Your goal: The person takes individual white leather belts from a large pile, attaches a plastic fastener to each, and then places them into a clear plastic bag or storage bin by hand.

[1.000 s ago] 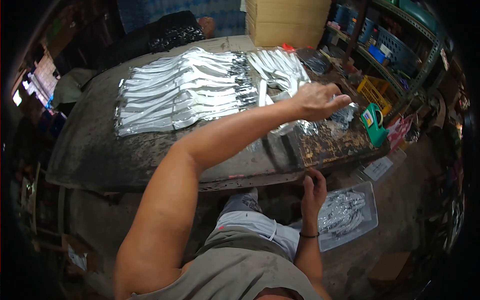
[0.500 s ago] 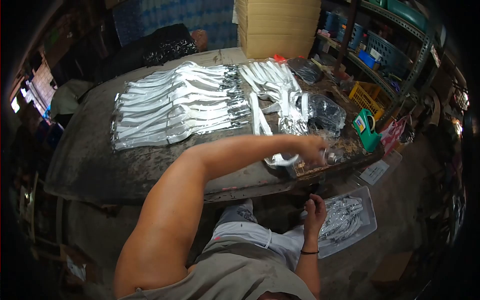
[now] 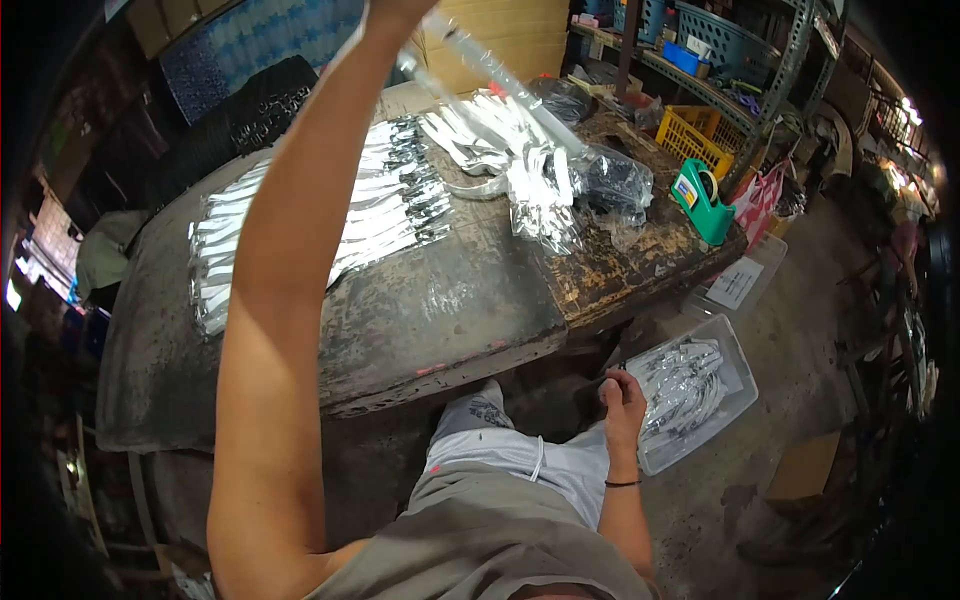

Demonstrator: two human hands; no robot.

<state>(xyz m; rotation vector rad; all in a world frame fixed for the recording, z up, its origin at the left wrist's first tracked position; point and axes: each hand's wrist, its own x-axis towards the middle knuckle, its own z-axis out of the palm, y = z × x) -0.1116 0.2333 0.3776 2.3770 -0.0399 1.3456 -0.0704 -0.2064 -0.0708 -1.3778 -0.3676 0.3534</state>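
Note:
My left hand point(image 3: 402, 8) is raised at the top edge of the view, partly cut off, with its fingers closed on a shiny white strap point(image 3: 495, 72). The strap slants down towards a loose pile of silvery-white straps point(image 3: 540, 185) on the table. Some of the lifted part is blurred. A wide row of similar straps point(image 3: 385, 200) lies left of the pile, partly hidden behind my left arm. Low beside the table, my right hand point(image 3: 624, 402) has curled fingers, and whatever is in them is too small to make out. It is next to a clear plastic bin point(image 3: 745, 385) of plastic-wrapped straps.
The worn table point(image 3: 450, 310) spans the middle. On its right are a crumpled clear plastic bag point(image 3: 615, 185) and a green tape dispenser point(image 3: 703, 205). A yellow crate point(image 3: 697, 138) and a metal shelf point(image 3: 775, 90) stand behind. A cardboard box point(image 3: 500, 45) is at the back.
My left hand has swung from the table's right corner up and to the left, lifting a strap. My right hand stays low by the bin. The camera view has shifted.

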